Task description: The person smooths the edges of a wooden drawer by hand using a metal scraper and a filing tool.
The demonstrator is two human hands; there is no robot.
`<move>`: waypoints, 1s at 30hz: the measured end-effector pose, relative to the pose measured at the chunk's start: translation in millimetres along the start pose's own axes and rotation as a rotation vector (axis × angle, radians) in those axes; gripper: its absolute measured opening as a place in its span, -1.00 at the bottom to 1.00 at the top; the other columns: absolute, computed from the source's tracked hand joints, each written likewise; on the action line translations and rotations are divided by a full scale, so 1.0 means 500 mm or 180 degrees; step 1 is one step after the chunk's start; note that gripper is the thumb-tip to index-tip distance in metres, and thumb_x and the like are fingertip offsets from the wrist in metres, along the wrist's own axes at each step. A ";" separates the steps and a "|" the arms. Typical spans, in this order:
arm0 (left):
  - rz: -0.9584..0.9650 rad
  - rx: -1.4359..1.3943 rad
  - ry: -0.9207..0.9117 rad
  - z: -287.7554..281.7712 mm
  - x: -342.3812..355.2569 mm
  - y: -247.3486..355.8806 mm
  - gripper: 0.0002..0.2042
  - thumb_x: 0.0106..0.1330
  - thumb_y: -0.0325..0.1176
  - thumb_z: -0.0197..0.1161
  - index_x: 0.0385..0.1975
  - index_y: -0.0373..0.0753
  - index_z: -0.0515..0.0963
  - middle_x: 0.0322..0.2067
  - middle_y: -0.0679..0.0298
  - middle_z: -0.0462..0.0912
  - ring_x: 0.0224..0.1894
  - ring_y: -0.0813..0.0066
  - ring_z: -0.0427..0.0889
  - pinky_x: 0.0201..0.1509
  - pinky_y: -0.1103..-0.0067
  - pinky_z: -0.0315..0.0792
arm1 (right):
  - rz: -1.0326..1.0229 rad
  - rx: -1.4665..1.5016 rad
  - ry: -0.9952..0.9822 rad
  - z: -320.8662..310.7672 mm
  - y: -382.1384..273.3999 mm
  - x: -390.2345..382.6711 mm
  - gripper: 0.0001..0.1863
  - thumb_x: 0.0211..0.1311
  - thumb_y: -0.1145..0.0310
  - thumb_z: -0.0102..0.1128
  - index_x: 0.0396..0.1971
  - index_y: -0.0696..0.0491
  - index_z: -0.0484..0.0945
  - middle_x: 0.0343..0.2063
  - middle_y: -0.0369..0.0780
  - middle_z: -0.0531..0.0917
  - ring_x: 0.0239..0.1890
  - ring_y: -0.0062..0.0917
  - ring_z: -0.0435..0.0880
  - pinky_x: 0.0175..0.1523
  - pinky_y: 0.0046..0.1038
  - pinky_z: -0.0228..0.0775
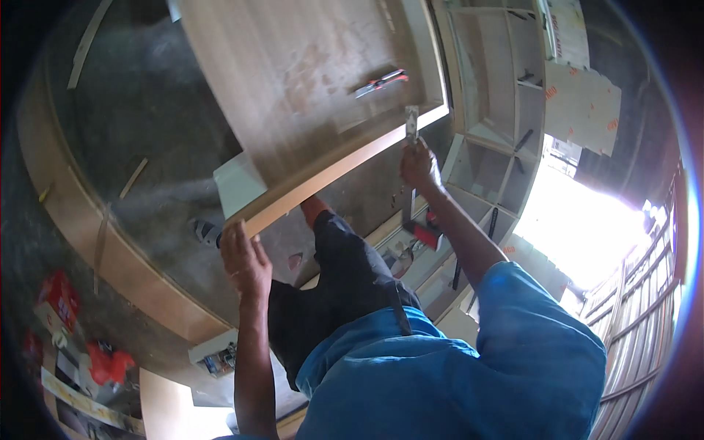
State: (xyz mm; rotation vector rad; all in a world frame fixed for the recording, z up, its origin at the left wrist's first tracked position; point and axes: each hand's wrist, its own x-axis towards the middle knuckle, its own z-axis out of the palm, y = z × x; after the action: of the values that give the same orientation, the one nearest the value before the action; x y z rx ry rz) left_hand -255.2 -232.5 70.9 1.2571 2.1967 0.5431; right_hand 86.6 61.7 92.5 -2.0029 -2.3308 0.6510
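A large wooden panel piece (pixel 293 66) with a raised rim (pixel 330 169) fills the upper middle, angled toward me. My left hand (pixel 246 260) grips the near left end of that rim, fingers curled over it. My right hand (pixel 419 165) is closed round a short, flat, pale metal piece (pixel 411 121), which stands upright against the rim's right part; its exact kind is unclear. Red-handled pliers (pixel 381 83) lie on the panel beyond the rim. A pale board (pixel 236 187) shows at the panel's left, just behind my left hand.
Open cabinet frames (pixel 491 103) stand along the right, a red-and-black tool (pixel 425 235) beside my right forearm. A long wooden board (pixel 110 242) crosses the grey floor (pixel 95 110) at left, near a red box (pixel 55 301) and red plastic object (pixel 110 359). A bright opening lies far right.
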 end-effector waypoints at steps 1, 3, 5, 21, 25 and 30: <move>0.0016 0.0059 -0.0030 -0.001 -0.009 -0.005 -0.55 0.35 -0.43 0.18 0.23 -0.35 0.35 0.14 -0.08 0.45 0.23 -0.08 0.41 0.30 0.14 0.34 | 0.1137 0.0243 -0.0492 -0.033 -0.007 0.033 -0.75 0.38 0.15 0.05 -0.10 -0.05 0.52 -0.40 -0.10 0.69 -0.35 -0.28 0.72 -0.27 -0.17 0.55; -0.0021 0.0109 -0.0109 0.004 0.010 0.031 -0.56 0.34 -0.44 0.20 0.21 -0.35 0.37 0.10 -0.07 0.47 0.21 -0.08 0.43 0.26 0.15 0.36 | 0.0161 -0.1043 0.0015 -0.107 0.196 0.109 -0.75 0.36 0.18 0.04 -0.08 -0.05 0.54 -0.32 -0.04 0.70 -0.25 -0.12 0.71 -0.16 -0.07 0.53; -0.0023 0.0228 -0.0123 0.006 0.011 0.035 -0.58 0.34 -0.44 0.21 0.19 -0.35 0.39 0.08 -0.06 0.48 0.19 -0.07 0.45 0.23 0.15 0.38 | 0.0030 -0.1636 -0.0044 -0.150 0.285 0.176 -0.74 0.35 0.22 0.01 -0.07 -0.05 0.55 -0.26 -0.01 0.70 -0.17 -0.04 0.70 -0.10 -0.02 0.52; -0.0467 0.0849 -0.0028 0.006 0.024 0.071 -0.66 0.32 -0.40 0.28 0.07 -0.26 0.48 -0.06 0.00 0.52 0.06 -0.07 0.51 0.12 0.17 0.43 | 0.0220 -0.2381 -0.0711 -0.158 0.300 0.345 -0.72 0.20 0.37 0.11 -0.12 -0.07 0.68 -0.20 -0.17 0.75 -0.07 -0.23 0.74 -0.05 -0.16 0.59; -0.0471 0.0840 0.0129 0.013 0.012 0.048 -0.67 0.32 -0.38 0.29 0.06 -0.25 0.49 -0.06 -0.02 0.54 0.07 -0.09 0.50 0.14 0.14 0.42 | 0.0304 -0.2117 -0.0905 -0.085 0.193 0.254 -0.76 0.19 0.36 0.12 -0.18 -0.04 0.69 -0.24 -0.17 0.75 -0.12 -0.23 0.76 -0.09 -0.14 0.60; -0.0477 0.0620 0.0166 0.004 0.015 0.035 -0.68 0.32 -0.35 0.30 0.04 -0.24 0.52 -0.05 -0.03 0.54 0.07 -0.09 0.50 0.14 0.15 0.43 | 0.0175 -0.2473 -0.0818 -0.072 0.236 0.288 -0.79 0.19 0.31 0.15 -0.24 0.02 0.68 -0.31 -0.15 0.76 -0.25 -0.26 0.79 -0.24 -0.18 0.64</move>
State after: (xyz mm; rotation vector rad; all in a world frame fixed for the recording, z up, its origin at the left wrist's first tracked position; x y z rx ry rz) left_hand -245.8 -217.3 77.3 1.1723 2.4114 0.3117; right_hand 180.7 220.8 51.1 -2.3579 -3.0217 -0.0431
